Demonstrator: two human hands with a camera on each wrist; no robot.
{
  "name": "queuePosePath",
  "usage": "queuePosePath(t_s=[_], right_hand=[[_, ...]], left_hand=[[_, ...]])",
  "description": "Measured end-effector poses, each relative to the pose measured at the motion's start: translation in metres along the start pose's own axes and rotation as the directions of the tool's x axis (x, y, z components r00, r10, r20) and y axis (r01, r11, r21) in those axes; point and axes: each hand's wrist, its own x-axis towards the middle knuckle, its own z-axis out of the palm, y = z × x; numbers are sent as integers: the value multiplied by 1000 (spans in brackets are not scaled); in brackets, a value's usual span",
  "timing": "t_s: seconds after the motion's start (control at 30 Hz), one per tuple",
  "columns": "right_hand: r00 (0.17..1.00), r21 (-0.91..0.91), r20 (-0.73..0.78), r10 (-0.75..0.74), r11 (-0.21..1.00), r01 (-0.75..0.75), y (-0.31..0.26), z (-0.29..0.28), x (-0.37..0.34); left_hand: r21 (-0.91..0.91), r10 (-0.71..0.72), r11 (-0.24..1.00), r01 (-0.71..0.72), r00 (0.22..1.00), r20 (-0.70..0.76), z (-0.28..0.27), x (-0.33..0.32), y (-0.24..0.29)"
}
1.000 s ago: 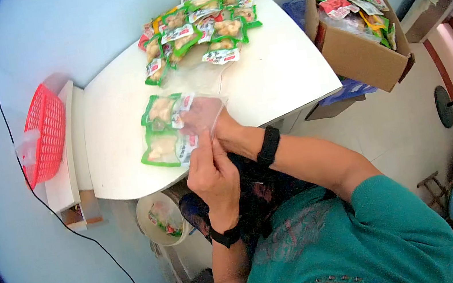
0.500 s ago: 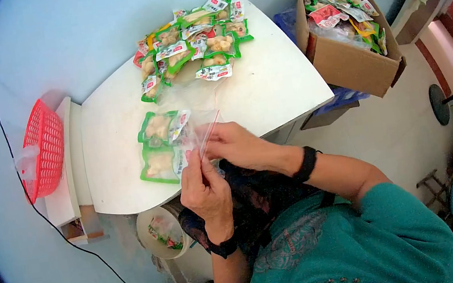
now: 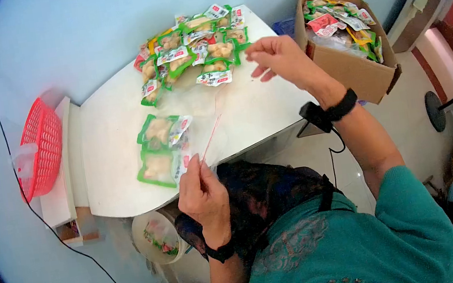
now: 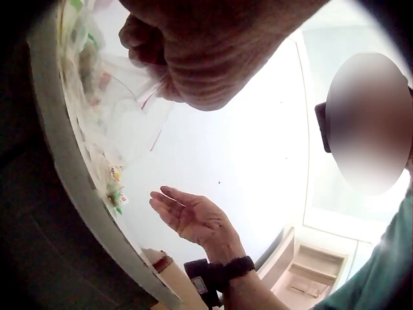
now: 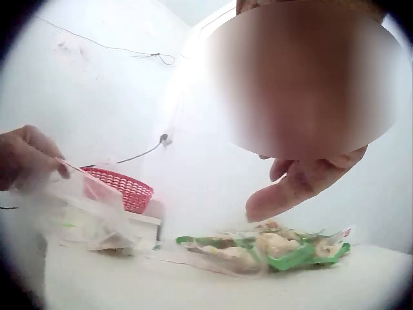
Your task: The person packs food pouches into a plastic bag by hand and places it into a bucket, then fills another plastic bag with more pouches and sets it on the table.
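My left hand (image 3: 206, 199) pinches the edge of a clear zip bag (image 3: 211, 138) beside its red zip line, over the table's front edge. Inside the bag lie two green-edged food packets, one upper packet (image 3: 158, 129) and one lower packet (image 3: 158, 168), pale pieces showing through. My right hand (image 3: 284, 63) is raised over the table's right side, fingers loosely extended, with nothing in them. Just left of its fingertips is a pile of similar packets (image 3: 219, 51). In the left wrist view the right hand (image 4: 193, 218) shows its bare palm.
The white table (image 3: 116, 157) stands against the wall. At its right is a cardboard box (image 3: 352, 70) full of packets. A red basket (image 3: 44, 144) stands at the left near a black cord (image 3: 46, 216). A pail (image 3: 143, 243) with packets sits below the front edge.
My right hand first reached into the bag, then came back to its opening. Now it has let go and moved up and right towards the pile. The left hand keeps its pinch.
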Motion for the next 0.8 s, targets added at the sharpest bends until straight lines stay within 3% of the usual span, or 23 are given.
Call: queuePosePath(t_s=[0.2, 0.3, 0.4, 0.6, 0.7, 0.8], right_hand=[[960, -11, -280, 10, 1000, -13, 13, -30, 46], [966, -284, -255, -42, 958, -34, 23, -35, 68], [949, -617, -110, -295, 769, 167, 34, -33, 84], [981, -717, -21, -192, 687, 119, 10, -12, 98], [931, -724, 63, -360, 626, 291, 28, -6, 132], [944, -785, 0, -330, 584, 205, 29, -2, 156]], left_hand=[[-22, -12, 1000, 12, 1000, 7, 1, -1, -2], [-10, -5, 1000, 5, 1000, 11, 2, 0, -2], [0, 12, 1000, -12, 1000, 4, 2, 2, -2], [10, 30, 999, -30, 1000, 2, 2, 3, -3], [-34, 100, 994, -103, 993, -69, 8, 2, -8], [-22, 124, 992, -126, 991, -56, 7, 3, -7]])
